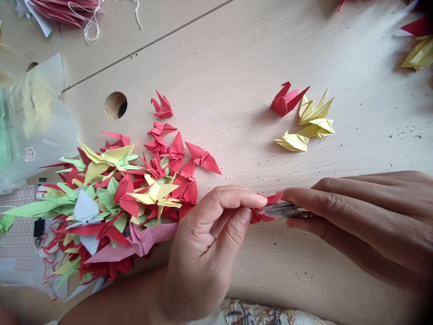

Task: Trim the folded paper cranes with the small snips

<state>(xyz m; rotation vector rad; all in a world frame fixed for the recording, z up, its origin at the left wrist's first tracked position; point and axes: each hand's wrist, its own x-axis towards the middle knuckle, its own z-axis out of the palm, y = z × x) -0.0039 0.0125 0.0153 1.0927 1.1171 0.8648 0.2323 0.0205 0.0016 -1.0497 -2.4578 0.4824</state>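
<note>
My left hand (206,243) pinches a small red folded paper crane (265,208) between thumb and fingers, just above the wooden table (237,67). My right hand (365,221) comes in from the right and grips a small metal tool (282,210) whose tip meets the red crane. To the left of my left hand lies a big heap of folded paper cranes (118,198) in red, yellow, green and pale blue. Further back on the right sits a small group: one red crane (286,100) and three yellow cranes (313,122).
A round cable hole (115,105) is in the tabletop at back left. A clear plastic bag (30,122) lies at the left edge. More red paper with white string (72,11) is at top left, red and yellow cranes (419,45) at top right. Tiny paper crumbs dot the wood.
</note>
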